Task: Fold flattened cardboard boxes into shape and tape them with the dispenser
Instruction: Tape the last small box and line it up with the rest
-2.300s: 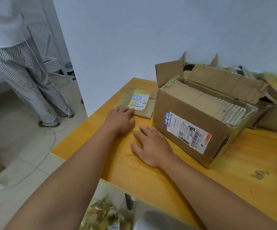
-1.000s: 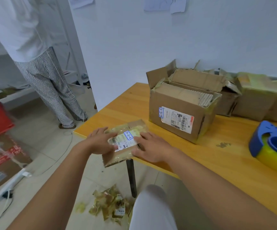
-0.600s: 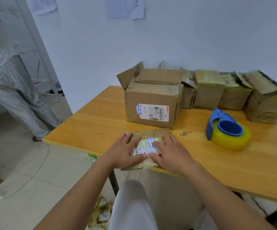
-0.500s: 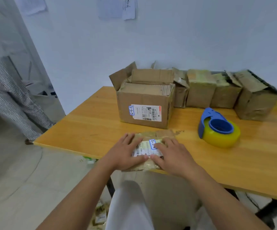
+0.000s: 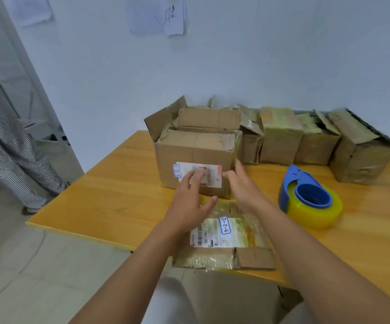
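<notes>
Right then, one flat box [image 5: 224, 239] lay on the near edge of the yellow table [image 5: 119, 197], with its front part sticking out past the edge. It had one white label with blue writing on it. Both hands were up above it, and neither one held anything. The left hand [image 5: 189, 199] had its fingers out straight, in front of the label on the big open box [image 5: 196, 160]. The right hand [image 5: 243, 185] was open too, close to that box's right corner. One blue and yellow tape dispenser [image 5: 308, 199] sat on the table to the right of the hands. Four smaller brown boxes [image 5: 280, 136] stood in a row by the wall. One person in striped trousers [image 5: 9, 155] stood on the floor at the left.
</notes>
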`<state>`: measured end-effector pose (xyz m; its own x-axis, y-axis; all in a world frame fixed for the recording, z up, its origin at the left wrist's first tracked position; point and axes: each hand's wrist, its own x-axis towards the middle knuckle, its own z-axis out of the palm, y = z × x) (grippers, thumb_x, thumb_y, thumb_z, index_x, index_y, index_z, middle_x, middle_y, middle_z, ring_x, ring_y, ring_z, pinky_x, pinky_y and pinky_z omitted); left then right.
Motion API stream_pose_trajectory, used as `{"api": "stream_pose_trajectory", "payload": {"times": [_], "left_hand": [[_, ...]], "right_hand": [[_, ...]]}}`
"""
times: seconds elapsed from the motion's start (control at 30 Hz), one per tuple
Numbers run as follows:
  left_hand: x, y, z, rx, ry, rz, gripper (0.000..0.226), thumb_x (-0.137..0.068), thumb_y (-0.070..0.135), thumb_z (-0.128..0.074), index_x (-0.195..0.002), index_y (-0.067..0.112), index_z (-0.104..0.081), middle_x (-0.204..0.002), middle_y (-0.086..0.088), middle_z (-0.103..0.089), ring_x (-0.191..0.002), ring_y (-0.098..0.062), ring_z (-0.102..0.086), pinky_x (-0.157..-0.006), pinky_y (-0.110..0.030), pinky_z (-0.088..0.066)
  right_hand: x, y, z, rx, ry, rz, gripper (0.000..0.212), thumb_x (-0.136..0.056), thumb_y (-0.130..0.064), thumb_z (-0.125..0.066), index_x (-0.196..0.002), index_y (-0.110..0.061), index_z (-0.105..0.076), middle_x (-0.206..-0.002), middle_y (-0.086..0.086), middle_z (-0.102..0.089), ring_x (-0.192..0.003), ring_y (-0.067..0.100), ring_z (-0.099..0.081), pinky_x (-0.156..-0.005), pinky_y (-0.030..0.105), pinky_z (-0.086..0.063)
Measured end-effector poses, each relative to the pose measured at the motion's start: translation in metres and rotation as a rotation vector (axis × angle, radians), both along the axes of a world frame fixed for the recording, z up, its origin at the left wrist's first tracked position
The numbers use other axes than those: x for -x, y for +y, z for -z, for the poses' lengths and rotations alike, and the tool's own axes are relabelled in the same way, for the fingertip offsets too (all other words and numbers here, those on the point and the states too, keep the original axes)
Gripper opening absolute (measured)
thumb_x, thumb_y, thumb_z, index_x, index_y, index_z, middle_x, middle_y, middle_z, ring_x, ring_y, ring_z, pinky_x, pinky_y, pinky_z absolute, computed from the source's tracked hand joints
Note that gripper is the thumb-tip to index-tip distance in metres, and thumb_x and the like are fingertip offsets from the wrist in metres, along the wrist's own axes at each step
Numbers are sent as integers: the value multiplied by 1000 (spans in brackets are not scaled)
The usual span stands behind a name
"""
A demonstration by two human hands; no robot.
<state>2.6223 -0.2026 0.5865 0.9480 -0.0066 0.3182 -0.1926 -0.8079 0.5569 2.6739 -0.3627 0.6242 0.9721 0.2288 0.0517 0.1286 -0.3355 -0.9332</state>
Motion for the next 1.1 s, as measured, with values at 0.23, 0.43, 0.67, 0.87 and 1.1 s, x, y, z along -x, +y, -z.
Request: {"api": "stream_pose_trajectory", "payload": {"times": [0.23, 0.43, 0.67, 0.87, 1.1], "left_hand": [[-12, 53, 8, 191, -175, -380, 96, -89, 50, -65, -158, 23, -4, -160, -6, -18, -144, -27, -28, -110, -44, -39], [-20, 80, -1, 117, -198, -433, 104, -84, 59, -68, -158, 29, -1, -151, -7, -27, -132, -28, -42, -87, -45, -55], [-20, 109, 7, 154, -280, -468, 67, -101, 27, -51, -157, 29, -15, -137, -2, -42, -103, -13, -54, -68, -25, -42], [-31, 167, 7, 191, -81, -444, 105, -91, 42, -65, -156, 29, 16, -166, -5, -10, -149, -25, -22, -111, -46, -41], [-35, 144, 22, -193, -303, -550, 98, -83, 63, -65, -158, 33, -10, -164, -15, -3, -150, -38, -10, -120, -49, -22]], "right_hand": [[12, 55, 7, 156, -87, -395, 42, -106, -35, -39, -147, -26, -47, -149, -12, -45, -137, 2, -37, -116, 27, -27], [-45, 65, 3, -69, -73, 140, 74, -93, -35, -65, -155, -26, -26, -156, 0, -33, -141, 19, -36, -115, 42, -35], [-38, 109, 22, 116, -162, -42, 74, -88, -52, -61, -148, -27, -27, -142, 0, -52, -128, 20, -51, -105, 45, -46], [-22, 155, 19, 327, -172, -409, 95, -94, -45, -61, -158, -34, 8, -167, -6, -7, -151, 18, -18, -120, 43, -27], [-42, 134, 38, 847, -361, -363, 84, -93, -65, -48, -157, -40, 0, -168, -5, 2, -154, 28, 1, -123, 48, -13]]}}
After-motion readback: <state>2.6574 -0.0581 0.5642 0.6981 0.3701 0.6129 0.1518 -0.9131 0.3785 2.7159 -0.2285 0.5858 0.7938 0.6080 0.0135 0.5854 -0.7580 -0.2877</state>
